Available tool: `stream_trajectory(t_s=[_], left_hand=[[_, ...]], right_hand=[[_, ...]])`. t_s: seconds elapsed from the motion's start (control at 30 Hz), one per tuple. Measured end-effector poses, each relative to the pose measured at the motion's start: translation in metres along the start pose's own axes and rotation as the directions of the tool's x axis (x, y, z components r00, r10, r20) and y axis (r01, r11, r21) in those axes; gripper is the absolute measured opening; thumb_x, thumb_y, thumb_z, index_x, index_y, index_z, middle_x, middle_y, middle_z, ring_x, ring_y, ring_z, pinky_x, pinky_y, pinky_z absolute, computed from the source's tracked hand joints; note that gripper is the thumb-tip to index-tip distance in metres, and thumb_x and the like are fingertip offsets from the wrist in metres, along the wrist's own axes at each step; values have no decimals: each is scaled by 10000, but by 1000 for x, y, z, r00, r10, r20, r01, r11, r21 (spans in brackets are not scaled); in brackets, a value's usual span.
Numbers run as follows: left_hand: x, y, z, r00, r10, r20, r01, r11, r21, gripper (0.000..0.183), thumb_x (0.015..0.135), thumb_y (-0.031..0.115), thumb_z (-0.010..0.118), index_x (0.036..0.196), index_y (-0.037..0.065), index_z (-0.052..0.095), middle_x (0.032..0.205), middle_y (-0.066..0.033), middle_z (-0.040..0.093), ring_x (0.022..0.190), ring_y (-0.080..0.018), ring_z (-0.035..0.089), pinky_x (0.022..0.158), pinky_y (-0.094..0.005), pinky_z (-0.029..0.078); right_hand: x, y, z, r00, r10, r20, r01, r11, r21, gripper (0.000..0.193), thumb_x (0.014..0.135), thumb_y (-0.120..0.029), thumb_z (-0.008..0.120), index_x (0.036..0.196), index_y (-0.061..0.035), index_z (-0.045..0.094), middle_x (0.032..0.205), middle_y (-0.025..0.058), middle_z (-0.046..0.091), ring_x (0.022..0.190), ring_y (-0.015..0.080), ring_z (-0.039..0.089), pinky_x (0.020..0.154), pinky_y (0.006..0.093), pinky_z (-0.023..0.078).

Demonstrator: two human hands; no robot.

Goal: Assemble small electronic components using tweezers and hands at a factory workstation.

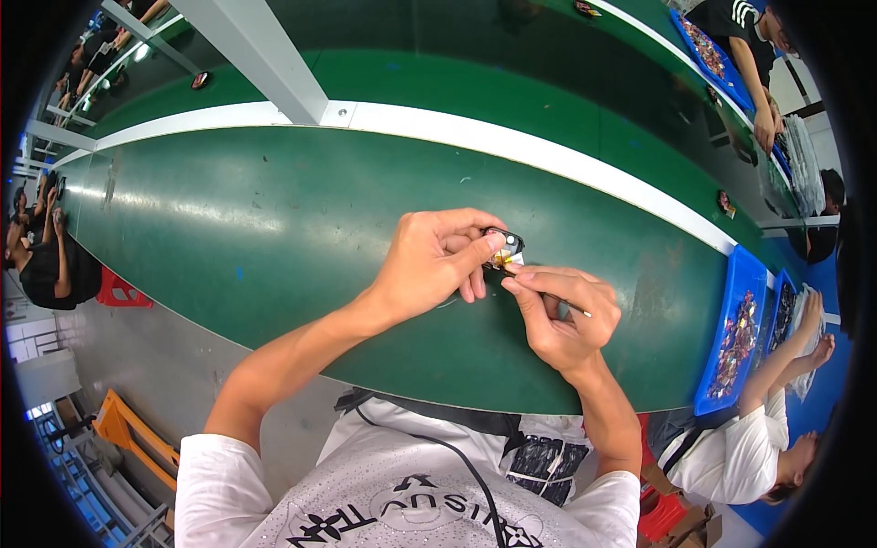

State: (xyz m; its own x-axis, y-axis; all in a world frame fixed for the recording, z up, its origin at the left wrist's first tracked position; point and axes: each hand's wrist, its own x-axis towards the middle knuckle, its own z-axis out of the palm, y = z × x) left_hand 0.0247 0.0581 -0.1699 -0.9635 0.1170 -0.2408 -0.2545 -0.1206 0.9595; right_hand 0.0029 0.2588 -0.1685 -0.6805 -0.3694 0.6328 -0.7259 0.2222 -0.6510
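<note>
Above the green bench, my left hand (427, 256) pinches a small black rounded housing (519, 243) between thumb and fingers. Light and yellowish parts show inside the housing, too small to make out. My right hand (577, 320) is closed around a thin dark stick-like tool (575, 310), whose pale back end pokes out past the fingers. Its front end meets the lower edge of the housing, where my right fingertips also come close. Fingers partly cover both the tool's tip and the housing.
The green bench top (301, 237) spreads around my hands. A white rail (512, 142) and post (265, 59) separate it from a green conveyor belt (585, 100) carrying small dark devices. At right stands a blue tray (708, 384) of small colourful parts, beside a co-worker (731, 452).
</note>
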Motion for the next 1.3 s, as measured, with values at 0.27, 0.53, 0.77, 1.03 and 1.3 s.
stream_trajectory(t_s=[0.27, 0.53, 0.77, 1.03, 1.3], left_hand=[[1, 4, 1, 999, -8, 36, 7, 1000, 25, 281, 1001, 55, 676, 1249, -76, 666, 872, -100, 740, 678, -124, 698, 557, -247, 548], [-1, 3, 5, 999, -14, -33, 15, 999, 34, 225, 988, 46, 694, 1179, -72, 680, 840, -97, 728, 646, -114, 683, 545, -244, 542], [-2, -2, 5, 999, -7, -40, 8, 1000, 29, 203, 984, 37, 694, 1152, -73, 665, 826, -96, 719, 636, -114, 680, 531, -248, 543], [-1, -4, 6, 999, -3, -49, 3, 1000, 13, 181, 981, 32, 692, 1130, -63, 651, 833, -92, 715, 624, -107, 673, 517, -238, 530], [3, -13, 9, 995, 53, -90, -48, 997, 59, 147, 951, 2, 635, 1089, -42, 660, 799, -73, 717, 596, -98, 663, 505, -239, 524]], right_hand=[[-2, 4, 0, 1000, 8, -8, -8, 1000, -6, 179, 754, 33, 859, 875, -50, 755, 830, 76, 796, 524, 112, 662, 449, 232, 409], [-3, 2, 3, 1000, 25, -8, -26, 999, -26, 164, 741, 7, 872, 849, -73, 778, 819, 47, 794, 549, 111, 670, 467, 236, 401], [-3, 1, 3, 1000, -24, 13, 25, 998, -62, 183, 736, 6, 869, 862, -85, 773, 824, 38, 794, 606, 128, 715, 472, 241, 405], [-5, 5, 4, 995, -97, -8, 97, 994, -50, 213, 737, 9, 885, 866, -71, 735, 847, 72, 804, 425, 69, 496, 452, 231, 357], [-1, 4, 2, 996, -94, -12, 92, 993, -76, 185, 741, -13, 882, 839, -101, 752, 756, 32, 763, 474, 125, 588, 444, 266, 376]])
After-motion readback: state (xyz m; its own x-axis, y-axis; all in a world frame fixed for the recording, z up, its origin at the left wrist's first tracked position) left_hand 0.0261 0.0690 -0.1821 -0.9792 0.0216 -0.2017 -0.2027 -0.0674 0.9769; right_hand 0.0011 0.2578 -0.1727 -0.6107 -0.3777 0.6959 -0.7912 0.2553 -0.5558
